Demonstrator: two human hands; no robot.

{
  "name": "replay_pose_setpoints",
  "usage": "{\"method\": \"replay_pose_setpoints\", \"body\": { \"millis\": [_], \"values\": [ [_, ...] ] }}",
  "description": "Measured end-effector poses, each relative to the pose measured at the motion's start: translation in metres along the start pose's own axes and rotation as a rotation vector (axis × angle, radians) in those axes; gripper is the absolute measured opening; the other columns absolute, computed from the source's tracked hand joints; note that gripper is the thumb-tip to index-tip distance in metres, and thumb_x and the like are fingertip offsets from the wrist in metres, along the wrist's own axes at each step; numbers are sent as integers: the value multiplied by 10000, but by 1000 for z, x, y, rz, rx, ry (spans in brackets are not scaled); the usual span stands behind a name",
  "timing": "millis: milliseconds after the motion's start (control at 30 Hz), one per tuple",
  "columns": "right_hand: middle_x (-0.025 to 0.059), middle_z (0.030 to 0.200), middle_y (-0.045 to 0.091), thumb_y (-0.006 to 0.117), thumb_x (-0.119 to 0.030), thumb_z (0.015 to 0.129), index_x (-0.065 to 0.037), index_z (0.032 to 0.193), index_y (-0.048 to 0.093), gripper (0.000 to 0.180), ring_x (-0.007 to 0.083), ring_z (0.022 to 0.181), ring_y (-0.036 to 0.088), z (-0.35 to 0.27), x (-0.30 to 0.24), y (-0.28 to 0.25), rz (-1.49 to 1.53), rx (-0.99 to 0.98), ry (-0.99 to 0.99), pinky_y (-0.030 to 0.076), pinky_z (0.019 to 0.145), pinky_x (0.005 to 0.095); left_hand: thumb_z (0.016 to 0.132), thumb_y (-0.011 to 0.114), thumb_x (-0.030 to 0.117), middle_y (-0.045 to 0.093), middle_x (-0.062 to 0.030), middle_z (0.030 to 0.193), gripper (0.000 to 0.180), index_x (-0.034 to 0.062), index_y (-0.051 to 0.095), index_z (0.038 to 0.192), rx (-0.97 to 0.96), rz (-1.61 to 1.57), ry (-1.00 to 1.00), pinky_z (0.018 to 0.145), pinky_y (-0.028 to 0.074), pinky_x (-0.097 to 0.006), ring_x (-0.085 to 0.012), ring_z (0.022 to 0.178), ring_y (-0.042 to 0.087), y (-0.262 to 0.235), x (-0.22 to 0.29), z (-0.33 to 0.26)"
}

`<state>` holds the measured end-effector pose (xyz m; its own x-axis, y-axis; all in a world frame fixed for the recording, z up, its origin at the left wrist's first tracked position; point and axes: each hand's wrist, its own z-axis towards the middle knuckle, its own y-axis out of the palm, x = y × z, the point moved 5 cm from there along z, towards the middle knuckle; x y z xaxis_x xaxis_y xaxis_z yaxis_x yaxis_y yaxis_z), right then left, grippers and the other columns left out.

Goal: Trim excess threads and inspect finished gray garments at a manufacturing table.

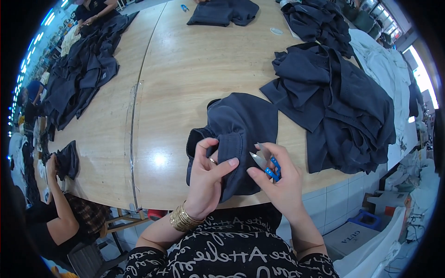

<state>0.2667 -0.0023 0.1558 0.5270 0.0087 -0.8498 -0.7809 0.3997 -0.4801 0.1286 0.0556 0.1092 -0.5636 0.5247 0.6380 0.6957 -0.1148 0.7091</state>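
Note:
A dark navy garment (pixel 250 116), which looks like shorts with a stitched waistband, lies at the table's near edge. My left hand (pixel 207 178) pinches its waistband (pixel 230 146) between thumb and fingers, with some fingers inside the opening. Gold bangles circle that wrist. Just to the right, my right hand (pixel 282 180) is closed around small blue-handled thread snips (pixel 273 170). Their pointed blades are apart and aim left toward the garment, a short way from the waistband. Part of the garment is hidden behind my left hand.
A big pile of dark garments (pixel 333 106) lies right of my work, with another heap (pixel 317 23) behind it. More dark garments (pixel 83 78) line the table's left side. A folded dark garment (pixel 225 11) is at the far edge. Co-workers sit at left (pixel 60 204) and far left (pixel 95 11).

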Motion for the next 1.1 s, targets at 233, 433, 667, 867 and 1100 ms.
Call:
{"method": "replay_pose_setpoints", "body": {
  "millis": [233,433,667,867,1100],
  "values": [
    [55,701,625,704,-200,781,-51,911,623,214,172,531,567,-5,-4,-9,-126,-11,-55,416,473,255,766,607,-112,533,-160,1115,533,68,330,1184,-28,-6,23,879,487,-304,-186,1012,571,14,12,-3],
    [38,686,620,710,-188,760,-66,895,630,198,180,519,558,-4,-16,-8,-222,72,-219,410,480,268,769,606,-113,549,-122,1086,449,73,363,1099,-45,33,91,844,492,-284,-167,988,573,14,10,-4],
    [37,674,611,711,-203,760,-74,913,628,217,179,510,548,-2,-14,-7,-237,84,-269,396,470,270,773,600,-118,550,-115,1084,429,82,375,1079,-67,32,86,845,491,-279,-167,989,575,16,8,-3],
    [34,662,600,715,-203,755,-73,910,628,221,177,507,543,-2,-13,-6,-245,100,-288,390,465,273,778,590,-125,560,-114,1069,415,81,380,1071,-63,-3,41,852,490,-282,-166,984,580,16,7,-2],
    [29,639,584,718,-200,752,-75,913,626,224,169,497,532,-5,-16,-7,-307,122,-332,378,455,266,779,590,-126,567,-89,1013,379,81,380,1016,-62,-16,45,838,482,-272,-143,960,581,16,5,-5]
  ]
}}
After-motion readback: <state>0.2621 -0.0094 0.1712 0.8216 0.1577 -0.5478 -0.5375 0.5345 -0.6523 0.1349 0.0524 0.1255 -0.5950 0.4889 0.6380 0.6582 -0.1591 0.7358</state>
